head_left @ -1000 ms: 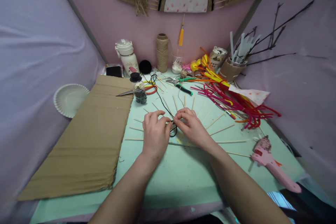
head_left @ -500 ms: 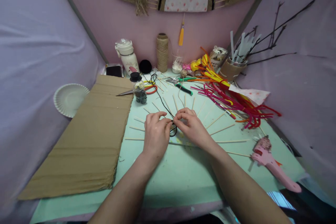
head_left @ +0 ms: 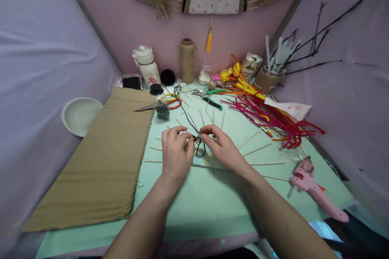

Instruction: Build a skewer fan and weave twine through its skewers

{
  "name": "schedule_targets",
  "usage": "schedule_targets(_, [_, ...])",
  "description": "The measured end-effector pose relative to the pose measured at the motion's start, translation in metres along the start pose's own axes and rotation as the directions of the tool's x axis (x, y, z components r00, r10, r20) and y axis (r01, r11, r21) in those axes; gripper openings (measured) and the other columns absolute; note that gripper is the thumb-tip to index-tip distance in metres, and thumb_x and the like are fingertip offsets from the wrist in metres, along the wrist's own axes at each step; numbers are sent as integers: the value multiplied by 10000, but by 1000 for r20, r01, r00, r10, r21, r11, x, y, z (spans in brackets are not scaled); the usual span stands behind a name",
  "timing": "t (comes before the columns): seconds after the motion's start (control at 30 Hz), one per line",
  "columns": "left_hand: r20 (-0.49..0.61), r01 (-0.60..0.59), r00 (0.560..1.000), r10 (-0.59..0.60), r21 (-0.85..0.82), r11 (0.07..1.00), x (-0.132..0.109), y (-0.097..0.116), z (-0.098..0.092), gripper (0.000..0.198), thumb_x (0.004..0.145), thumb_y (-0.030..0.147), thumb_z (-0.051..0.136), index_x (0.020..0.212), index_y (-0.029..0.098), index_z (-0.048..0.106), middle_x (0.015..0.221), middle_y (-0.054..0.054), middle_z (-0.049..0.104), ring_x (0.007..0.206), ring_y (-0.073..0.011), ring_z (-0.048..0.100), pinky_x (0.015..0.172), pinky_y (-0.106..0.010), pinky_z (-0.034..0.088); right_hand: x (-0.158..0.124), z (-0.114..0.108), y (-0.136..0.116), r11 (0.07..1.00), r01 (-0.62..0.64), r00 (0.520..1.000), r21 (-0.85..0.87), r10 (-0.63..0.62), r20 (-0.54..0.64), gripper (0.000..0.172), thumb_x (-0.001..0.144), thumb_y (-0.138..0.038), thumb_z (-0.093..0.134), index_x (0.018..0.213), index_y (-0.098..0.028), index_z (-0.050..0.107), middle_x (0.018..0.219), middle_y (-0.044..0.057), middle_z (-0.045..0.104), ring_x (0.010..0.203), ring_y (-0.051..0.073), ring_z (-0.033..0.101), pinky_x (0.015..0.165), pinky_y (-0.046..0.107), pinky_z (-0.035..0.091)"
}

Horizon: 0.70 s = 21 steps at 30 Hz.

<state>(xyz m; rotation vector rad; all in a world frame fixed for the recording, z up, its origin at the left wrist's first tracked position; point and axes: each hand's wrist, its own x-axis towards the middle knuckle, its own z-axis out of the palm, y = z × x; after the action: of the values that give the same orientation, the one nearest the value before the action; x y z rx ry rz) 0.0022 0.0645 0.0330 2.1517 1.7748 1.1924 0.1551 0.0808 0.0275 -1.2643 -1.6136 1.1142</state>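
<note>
My left hand [head_left: 177,151] is closed in a pinch on a black cord [head_left: 201,154], at a small dark bunch by the thumb tip. My right hand [head_left: 221,145] pinches the same cord just across from it, its thumb and forefinger close together. A loose loop of cord hangs between the hands, and one strand runs up and back to a tangle [head_left: 177,91]. Under both hands lies a half-round piece with thin wooden sticks [head_left: 257,149] fanning outward. Its middle is mostly hidden by my hands.
Left lies a cardboard sheet [head_left: 100,162] beside a paper plate [head_left: 81,115]. Scissors [head_left: 145,108] and a small jar [head_left: 162,109] stand behind my left hand. Green-handled pliers [head_left: 212,103], pipe cleaners [head_left: 267,119] and a pink glue gun [head_left: 316,190] are to the right.
My left hand has shifted slightly left, away from my right hand, and the gap between them is wider. The cord's loop now shows more fully.
</note>
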Motion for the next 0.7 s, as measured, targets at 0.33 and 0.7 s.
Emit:
schedule_targets(0.33, [-60,29,998,-30,-11,1000,5,-5,-3,107,807,157,578,759,190,668,999,-77,624,1015,-237,507,903,-392,416,-1,-2,-6,993,-116,982,20,111,154,272,899,-339,468,743,-176,621,491,-47,506,490,103,441,544,238,353])
schedule_targets(0.7, [-74,155,983,-166,-134,979,9,-7,-5,116,761,124,573,680,178,635,1023,-80,598,1033,-230,522,894,-373,399,-5,-9,-11,936,1,998,351,20,-56,304,906,-379,504,685,-187,585,513,-46,425,523,101,372,536,245,297])
